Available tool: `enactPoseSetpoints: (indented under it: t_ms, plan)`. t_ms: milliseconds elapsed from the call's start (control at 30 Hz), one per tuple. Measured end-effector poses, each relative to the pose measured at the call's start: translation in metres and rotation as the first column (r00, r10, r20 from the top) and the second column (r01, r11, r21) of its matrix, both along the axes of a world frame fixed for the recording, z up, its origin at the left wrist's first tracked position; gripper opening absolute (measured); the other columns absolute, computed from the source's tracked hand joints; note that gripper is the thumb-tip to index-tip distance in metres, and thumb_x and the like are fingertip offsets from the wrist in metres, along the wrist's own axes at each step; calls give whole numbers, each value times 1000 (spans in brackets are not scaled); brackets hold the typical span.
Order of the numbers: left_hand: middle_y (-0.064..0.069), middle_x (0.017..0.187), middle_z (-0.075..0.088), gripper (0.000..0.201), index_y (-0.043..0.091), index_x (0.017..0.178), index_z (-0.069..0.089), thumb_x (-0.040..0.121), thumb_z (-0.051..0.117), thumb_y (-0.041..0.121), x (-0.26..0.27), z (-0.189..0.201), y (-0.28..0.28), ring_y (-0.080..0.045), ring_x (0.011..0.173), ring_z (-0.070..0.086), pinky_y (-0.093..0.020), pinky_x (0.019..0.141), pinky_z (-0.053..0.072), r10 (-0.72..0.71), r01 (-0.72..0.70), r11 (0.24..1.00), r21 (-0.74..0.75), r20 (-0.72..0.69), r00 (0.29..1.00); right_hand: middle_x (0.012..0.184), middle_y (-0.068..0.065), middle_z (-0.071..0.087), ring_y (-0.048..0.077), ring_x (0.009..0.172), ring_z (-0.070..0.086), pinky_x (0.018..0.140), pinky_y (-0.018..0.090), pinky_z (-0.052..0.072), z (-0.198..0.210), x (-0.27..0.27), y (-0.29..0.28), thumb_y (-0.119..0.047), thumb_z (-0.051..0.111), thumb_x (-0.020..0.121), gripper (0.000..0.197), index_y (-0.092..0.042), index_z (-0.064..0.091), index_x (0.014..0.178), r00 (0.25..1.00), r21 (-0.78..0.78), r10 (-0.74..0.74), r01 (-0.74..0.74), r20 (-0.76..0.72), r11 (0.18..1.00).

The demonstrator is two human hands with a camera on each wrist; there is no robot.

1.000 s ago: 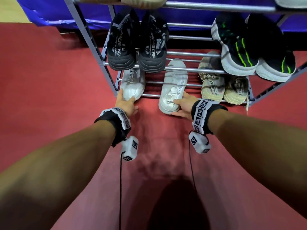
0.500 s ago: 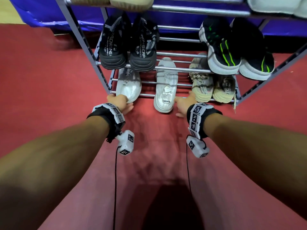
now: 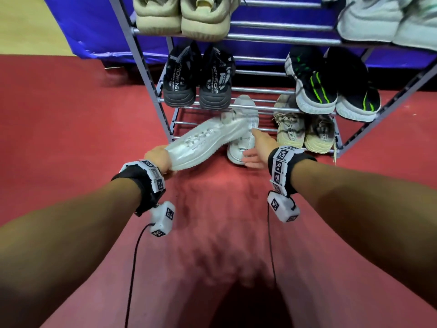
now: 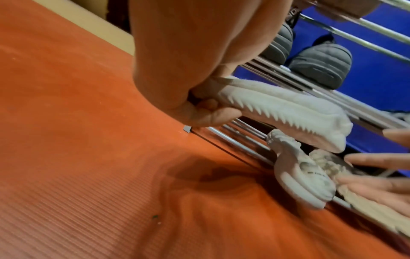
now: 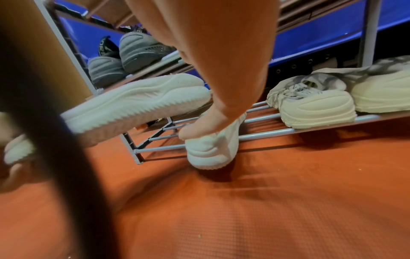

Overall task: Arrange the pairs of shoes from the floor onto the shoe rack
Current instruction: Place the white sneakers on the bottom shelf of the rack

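Now L hand (image 3: 159,155) grips lifted white shoe (image 3: 208,140).

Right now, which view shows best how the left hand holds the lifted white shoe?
Left wrist: the left hand visibly pinches the lifted white shoe at its heel, thumb under the sole. Head view shows the whole shoe but hides the grip. Right wrist shows only its sole edge.

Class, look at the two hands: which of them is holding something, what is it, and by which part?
The left hand grips a white knit sneaker by its heel end, lifted and tilted. The right hand holds nothing, fingers straight.
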State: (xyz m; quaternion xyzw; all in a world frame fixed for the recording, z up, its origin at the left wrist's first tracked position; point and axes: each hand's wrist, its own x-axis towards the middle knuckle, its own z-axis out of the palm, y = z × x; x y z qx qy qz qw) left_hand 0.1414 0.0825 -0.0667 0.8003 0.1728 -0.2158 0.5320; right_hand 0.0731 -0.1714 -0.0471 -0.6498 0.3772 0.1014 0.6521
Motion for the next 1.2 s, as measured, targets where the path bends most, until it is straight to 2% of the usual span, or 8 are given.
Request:
enactPoseSetpoints:
  t_ms: [133,200,400,500,700,967,1067,1200]
  plan:
    - [-13,118,68,46,19,126,68,92,43,0,-5,2,7,-27,75,63,-30,53,58,40,-49,995,-89,-99,994,125,5,60,27,81,75,65,36,63,1,1,7,-52,49,94,61,-34,29,149,1000,-28,10,-10,-6,1000]
    - [-13,114,68,45,17,130,65,94,42,2,-8,4,6,-24,73,62,-28,51,57,-43,40,998,-42,-71,997,125,3,58,25,75,75,56,32,62,3,1,7,-51,55,91,66,-34,29,149,1000,-70,-14,12,-16,997]
    - [-7,93,64,36,18,125,65,98,42,19,-11,15,-13,-17,58,55,-22,44,53,-20,17,999,-39,-93,995,76,11,61,11,29,52,32,15,37,1,1,-14,-33,50,94,36,-12,57,122,991,-198,-125,130,35,972]
    - [-2,89,66,35,24,132,55,100,43,17,-11,18,-23,-16,61,62,-25,49,56,1,-7,992,-124,-53,999,92,11,62,19,53,60,38,23,48,5,2,-25,-24,53,92,26,-17,55,117,963,-74,-269,270,30,960]
    - [-7,121,62,49,29,144,40,98,55,22,-24,26,-52,-20,70,66,-29,57,57,-49,36,978,-207,-61,997,119,18,63,34,92,72,68,42,62,6,5,-20,-7,54,86,33,-8,53,119,905,298,-418,380,75,876]
    - [-3,118,65,55,38,141,43,93,48,64,-42,27,-90,-24,103,68,-43,87,60,-228,197,938,-285,-77,971,125,25,60,35,95,73,66,39,61,8,20,32,-1,62,77,61,-6,45,135,918,404,-378,301,124,864]
    - [2,110,70,51,33,130,53,91,48,65,-31,24,-92,-16,89,66,-36,75,58,-179,171,950,-262,-3,984,121,18,67,28,91,76,70,36,61,2,20,47,-2,66,80,66,-11,40,141,954,423,-261,177,147,889]
    - [-3,83,64,11,20,87,67,84,58,26,-16,12,-83,-21,76,57,-32,69,47,-118,123,961,-247,35,992,110,5,73,18,91,74,81,33,60,-13,12,40,-1,76,79,71,-23,39,135,985,307,-86,35,152,951]
